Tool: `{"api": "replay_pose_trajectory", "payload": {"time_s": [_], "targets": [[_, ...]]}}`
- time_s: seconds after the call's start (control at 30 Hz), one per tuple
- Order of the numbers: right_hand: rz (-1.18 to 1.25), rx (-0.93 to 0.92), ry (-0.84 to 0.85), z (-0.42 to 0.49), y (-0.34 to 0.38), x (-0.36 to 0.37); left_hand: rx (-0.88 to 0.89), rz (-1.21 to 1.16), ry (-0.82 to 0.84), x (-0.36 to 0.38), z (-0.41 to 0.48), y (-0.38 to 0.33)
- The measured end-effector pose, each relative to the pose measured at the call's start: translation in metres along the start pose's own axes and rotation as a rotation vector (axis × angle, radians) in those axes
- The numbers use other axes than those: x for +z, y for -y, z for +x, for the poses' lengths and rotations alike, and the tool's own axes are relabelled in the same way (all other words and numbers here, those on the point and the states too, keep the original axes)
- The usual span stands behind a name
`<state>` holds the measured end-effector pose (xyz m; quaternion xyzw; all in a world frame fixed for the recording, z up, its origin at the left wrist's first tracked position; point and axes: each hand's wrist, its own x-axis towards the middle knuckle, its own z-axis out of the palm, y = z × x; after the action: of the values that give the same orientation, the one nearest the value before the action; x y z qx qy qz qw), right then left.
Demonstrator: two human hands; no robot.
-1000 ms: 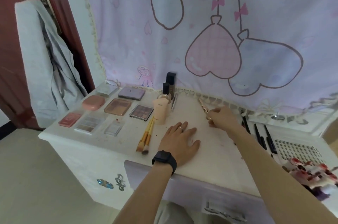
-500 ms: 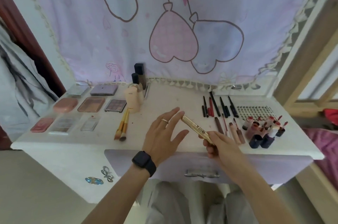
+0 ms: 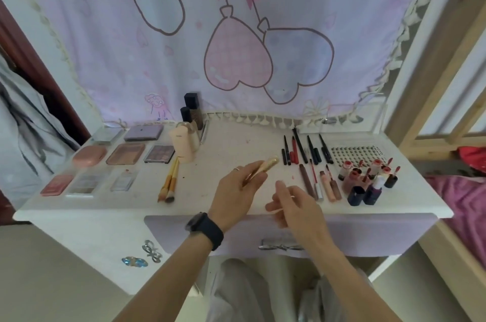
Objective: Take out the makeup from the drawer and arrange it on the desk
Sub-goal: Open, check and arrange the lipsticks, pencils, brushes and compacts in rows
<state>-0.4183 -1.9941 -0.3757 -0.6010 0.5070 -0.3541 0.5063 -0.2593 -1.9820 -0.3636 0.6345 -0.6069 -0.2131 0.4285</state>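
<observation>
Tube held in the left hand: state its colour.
The tube is pale gold, seen best in the head view.

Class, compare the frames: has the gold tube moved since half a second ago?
Yes. The gold tube has passed from the right hand to the left hand, shifting left, away from the pencil row toward the brushes.

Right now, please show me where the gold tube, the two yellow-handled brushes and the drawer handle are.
gold tube (image 3: 267,166): head view, middle of its visible barrel.
yellow-handled brushes (image 3: 171,180): head view, midway along the handles.
drawer handle (image 3: 281,246): head view, its centre.
</observation>
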Motion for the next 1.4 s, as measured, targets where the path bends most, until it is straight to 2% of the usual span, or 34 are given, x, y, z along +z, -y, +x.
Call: {"api": "replay_pose_trajectory", "payload": {"time_s": [0.07, 0.13, 0.23, 0.3, 0.37, 0.4, 0.47, 0.53, 0.63, 0.73, 0.87, 0.97, 1.07, 1.13, 1.27, 1.33, 1.4], "targets": [[0.065, 0.002, -0.005, 0.006, 0.006, -0.005, 0.132, 0.262, 0.108, -0.008, 0.003, 0.004], [0.104, 0.037, 0.072, 0.014, 0.011, -0.007, 0.248, 0.468, 0.189, -0.014, 0.005, 0.008], [0.217, 0.137, 0.159, 0.026, 0.015, -0.002, 0.372, 0.578, 0.137, -0.018, 0.009, 0.015], [0.187, 0.132, 0.143, 0.034, 0.018, 0.005, 0.357, 0.547, 0.035, -0.016, 0.013, 0.02], [0.064, 0.043, 0.104, 0.041, 0.022, 0.014, 0.345, 0.552, -0.152, -0.011, 0.017, 0.026], [-0.023, -0.01, 0.081, 0.044, 0.024, 0.02, 0.303, 0.585, -0.224, -0.009, 0.02, 0.028], [-0.16, -0.081, 0.047, 0.05, 0.027, 0.03, 0.094, 0.618, -0.225, -0.007, 0.027, 0.027], [-0.184, -0.11, 0.018, 0.058, 0.027, 0.036, -0.126, 0.523, -0.156, -0.004, 0.036, 0.029], [-0.203, -0.152, 0.004, 0.068, 0.019, 0.04, -0.242, 0.212, -0.11, -0.004, 0.047, 0.039], [-0.197, -0.205, 0.054, 0.069, 0.009, 0.039, -0.251, 0.067, -0.098, -0.004, 0.049, 0.049], [-0.073, -0.201, 0.121, 0.074, -0.002, 0.031, -0.21, -0.029, -0.125, -0.005, 0.047, 0.056], [0.108, -0.142, 0.081, 0.083, -0.004, 0.031, -0.174, -0.231, -0.103, -0.015, 0.048, 0.057], [0.251, -0.089, 0.089, 0.084, -0.001, 0.03, -0.176, -0.311, -0.097, -0.02, 0.048, 0.056], [0.195, -0.089, 0.121, 0.083, 0.002, 0.027, -0.208, -0.356, -0.126, -0.021, 0.05, 0.057], [-0.099, -0.086, 0.101, 0.086, 0.004, 0.032, -0.245, -0.414, -0.157, -0.023, 0.053, 0.06], [-0.095, -0.137, 0.085, 0.087, -0.001, 0.034, -0.25, -0.419, -0.166, -0.022, 0.052, 0.061], [0.007, -0.187, 0.102, 0.084, -0.006, 0.034, -0.261, -0.399, -0.186, -0.02, 0.053, 0.059]]}}
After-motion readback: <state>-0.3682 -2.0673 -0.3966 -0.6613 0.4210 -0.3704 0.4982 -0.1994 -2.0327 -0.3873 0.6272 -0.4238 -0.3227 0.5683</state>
